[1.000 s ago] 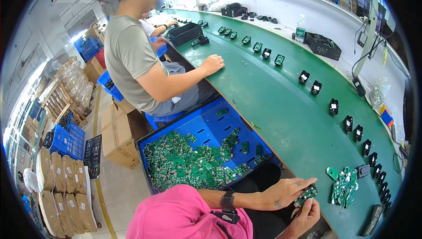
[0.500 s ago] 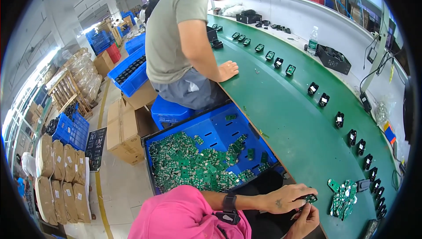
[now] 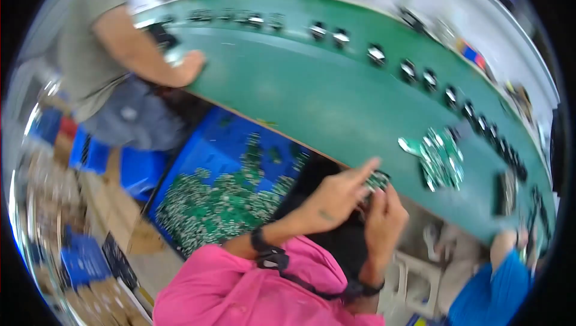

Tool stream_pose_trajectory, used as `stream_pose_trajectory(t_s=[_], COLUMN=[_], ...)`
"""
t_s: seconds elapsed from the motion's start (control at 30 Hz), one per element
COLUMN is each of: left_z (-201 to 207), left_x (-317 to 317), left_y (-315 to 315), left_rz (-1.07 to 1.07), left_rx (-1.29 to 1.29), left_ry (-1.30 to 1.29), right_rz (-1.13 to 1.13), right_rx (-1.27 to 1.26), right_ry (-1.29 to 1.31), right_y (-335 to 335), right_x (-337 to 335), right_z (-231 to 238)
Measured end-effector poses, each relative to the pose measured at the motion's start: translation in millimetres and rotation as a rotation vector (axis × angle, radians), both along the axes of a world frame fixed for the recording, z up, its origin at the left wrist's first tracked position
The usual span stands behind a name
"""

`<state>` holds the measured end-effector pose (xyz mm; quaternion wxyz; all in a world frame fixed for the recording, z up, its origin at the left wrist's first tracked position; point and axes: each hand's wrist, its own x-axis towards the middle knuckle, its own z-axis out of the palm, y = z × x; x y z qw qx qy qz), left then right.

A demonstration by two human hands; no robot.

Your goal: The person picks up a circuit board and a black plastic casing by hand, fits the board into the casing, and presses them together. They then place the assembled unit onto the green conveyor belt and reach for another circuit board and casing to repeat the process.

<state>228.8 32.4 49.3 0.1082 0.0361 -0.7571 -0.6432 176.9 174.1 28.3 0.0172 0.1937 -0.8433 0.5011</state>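
Just off the near edge of the green table, both my hands hold a small green circuit board in a black housing (image 3: 378, 180). My left hand (image 3: 331, 201) has its index finger stretched over the top, while its other fingers are closed on the near side. The fingertips of my right hand (image 3: 384, 221) pinch the piece from the right. On the table to the right lies a heap of loose circuit boards (image 3: 443, 161), with a dark block (image 3: 462, 129) touching its far side. Motion blur hides finer detail.
Black housings (image 3: 408, 71) stand in a curved row along the green table (image 3: 288, 92). A blue bin (image 3: 210, 134) full of circuit boards sits left of my hands. One person (image 3: 114, 56) leans on the table at left; another's blue sleeve (image 3: 492, 287) shows at lower right.
My view has swung to the right, so the scene has shifted left and blurred. A blue-sleeved person has come into view. My hands still hold the circuit board in its housing.
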Motion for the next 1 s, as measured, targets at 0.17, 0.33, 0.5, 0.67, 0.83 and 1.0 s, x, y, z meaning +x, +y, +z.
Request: stream_pose_trajectory(t_s=[0.17,0.33,0.5,0.67,0.83,1.0], left_z=[-5.2,-5.1,-0.4,7.7,-34.1,-24.4], left_x=[-11.5,-12.7,-13.9,-8.6,-26.8,-21.0], left_y=[8.9,17.0,17.8,15.9,23.8,34.0], left_rz=[-0.028,-0.066,-0.064,0.017,0.044,0.079], left_rx=[-0.026,0.101,0.027,-0.195,-0.219,-0.127], left_ry=[0.067,-0.016,-0.047,-0.060,0.126,0.139], right_rz=[-0.072,-0.035,-0.020,0.092,-0.027,-0.090], right_rx=[-0.055,-0.148,-0.188,-0.102,-0.125,-0.167], right_ry=[0.126,-0.062,-0.131,-0.103,-0.137,0.003], right_y=[9.0,16.7,14.0,9.4,5.7,-6.1], right_x=[-1.5,-3.1,-4.9,-9.1,-15.4,-13.3], right_z=[5.4,6.3,7.4,9.7,-9.6,-10.5])
